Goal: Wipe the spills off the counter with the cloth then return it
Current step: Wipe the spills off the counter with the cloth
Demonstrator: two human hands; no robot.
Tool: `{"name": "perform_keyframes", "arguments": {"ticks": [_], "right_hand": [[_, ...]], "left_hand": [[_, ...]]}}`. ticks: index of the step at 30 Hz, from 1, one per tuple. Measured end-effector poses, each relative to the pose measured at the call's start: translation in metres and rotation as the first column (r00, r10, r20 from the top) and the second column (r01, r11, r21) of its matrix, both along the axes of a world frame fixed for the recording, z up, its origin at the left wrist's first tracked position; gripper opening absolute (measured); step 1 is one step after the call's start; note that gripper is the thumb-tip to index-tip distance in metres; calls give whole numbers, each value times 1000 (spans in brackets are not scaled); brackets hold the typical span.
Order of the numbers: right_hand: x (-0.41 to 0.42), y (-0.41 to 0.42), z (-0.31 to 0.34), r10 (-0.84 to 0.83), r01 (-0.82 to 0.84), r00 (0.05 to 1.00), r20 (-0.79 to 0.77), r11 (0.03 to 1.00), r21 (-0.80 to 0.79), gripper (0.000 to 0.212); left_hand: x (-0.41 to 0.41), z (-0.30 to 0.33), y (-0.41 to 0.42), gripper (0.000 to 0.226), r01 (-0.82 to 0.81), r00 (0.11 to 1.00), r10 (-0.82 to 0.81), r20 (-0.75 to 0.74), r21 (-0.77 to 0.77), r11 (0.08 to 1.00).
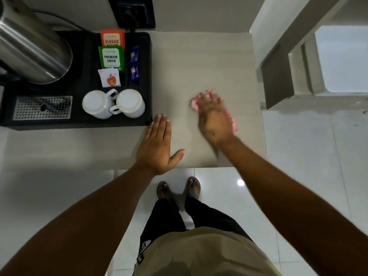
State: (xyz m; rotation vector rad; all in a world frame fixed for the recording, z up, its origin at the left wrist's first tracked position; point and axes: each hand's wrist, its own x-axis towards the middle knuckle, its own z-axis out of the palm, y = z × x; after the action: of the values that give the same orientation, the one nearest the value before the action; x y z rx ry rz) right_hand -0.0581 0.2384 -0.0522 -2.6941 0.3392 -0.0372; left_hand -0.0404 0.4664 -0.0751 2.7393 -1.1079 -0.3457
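Note:
A pink-red cloth (194,104) lies flat on the beige counter (199,62), mostly hidden under my right hand (214,116), which presses down on it with fingers spread; the hand and cloth are motion-blurred. Only the cloth's edges show at the fingertips and to the right of the palm. My left hand (157,144) rests flat on the counter near its front edge, fingers together, holding nothing, just right of the black tray's corner. I cannot make out any spill on the counter surface.
A black tray (79,124) on the left carries a steel kettle (33,48), two upturned white cups (113,103), tea sachets (111,56) and a metal drip grate (42,107). The counter's right edge drops to a white tiled floor (308,156). A black wall socket (133,11) is behind.

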Motion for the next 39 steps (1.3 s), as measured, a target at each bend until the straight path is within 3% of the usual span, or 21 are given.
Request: {"name": "perform_keyframes", "arguments": {"ticks": [4,7,10,12,16,21,25,28,35,37,39], "right_hand": [[-81,42,-2,77,-77,997,-6,997,12,58],[-127,7,2,-107,110,993,-46,992,65,68],[-111,-41,10,-361,366,930,-68,928,76,49],[-77,-59,12,-425,428,904,-57,900,79,47],[-30,-40,7,-381,382,924,-32,920,85,41],[-87,50,1,-197,195,980,32,979,59,53],[-124,28,-1,-355,357,934,-33,932,69,62],[-94,-24,3,-465,468,884,-52,881,66,47],[53,-102,6,-464,464,883,-73,885,-20,64],[83,-85,9,-390,391,920,-51,920,13,50],[92,-58,8,-217,217,976,-1,976,6,43]], "left_hand": [[0,-1,0,106,7,1000,-7,27,24,1000],[0,-2,0,105,11,999,-11,41,17,1000],[0,1,-1,106,18,999,-19,32,45,999],[-1,2,0,107,26,999,-29,32,83,996],[1,1,-1,106,30,998,-35,46,102,994],[2,-2,0,106,57,997,-62,50,91,994],[4,-4,-2,106,85,994,-93,60,126,988],[11,-2,-7,105,124,991,-130,38,141,982],[31,-1,-37,100,78,996,-80,30,56,995],[31,-3,-38,100,74,996,-75,42,23,997],[30,-3,-36,100,71,997,-71,42,-11,997]]}}
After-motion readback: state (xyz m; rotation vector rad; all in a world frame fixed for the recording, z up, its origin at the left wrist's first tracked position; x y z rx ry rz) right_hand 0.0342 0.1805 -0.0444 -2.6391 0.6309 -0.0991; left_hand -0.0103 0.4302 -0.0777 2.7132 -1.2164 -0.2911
